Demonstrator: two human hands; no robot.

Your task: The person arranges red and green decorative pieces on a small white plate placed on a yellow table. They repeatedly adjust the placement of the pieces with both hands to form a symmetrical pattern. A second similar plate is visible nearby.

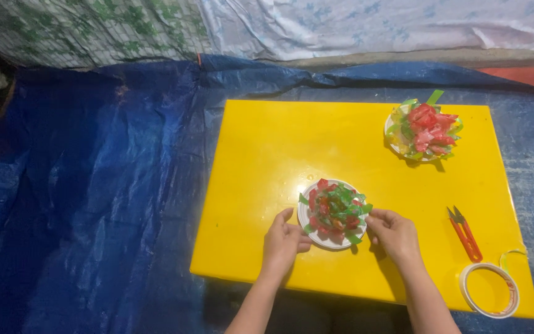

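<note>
1. Grip: left hand (282,241) pinches the near-left rim of the white paper plate (305,218), thumb over the edge and fingers beneath or beside it; right hand (394,234) closes its fingertips on the plate's right edge, just where a green strip of the ribbon decoration (335,210) overhangs. Cannot tell whether the right fingertips hold the rim, the strip, or both.
2. Location: plate sits on the yellow board (267,154), near its front edge and roughly midway along it, between the two hands.
3. Weight: judged very light; thin disposable plate loaded only with curled red and green strips.
4. Stiffness: rim likely flexes under one-sided lifting; support from two opposite sides keeps it flat.
5. Fragility: looped strips look soft and easily crushed or pulled loose; avoid pressing down on the pile.
6. Hold points: bare white rim at left and near side, where no strips cover it. Avoid pulling on overhanging strip ends.
7. Slip: glossy board surface probably lets the plate slide freely; steady with one hand while the other works.
8. Surroundings: second decorated plate (423,130) rests at the far-right corner of the board, well apart. Red thread snips (465,233) lie to the right of the right hand, and a tape roll (489,289) sits at the near-right corner. Blue tarpaulin (94,204) covers the ground around the board.
</note>
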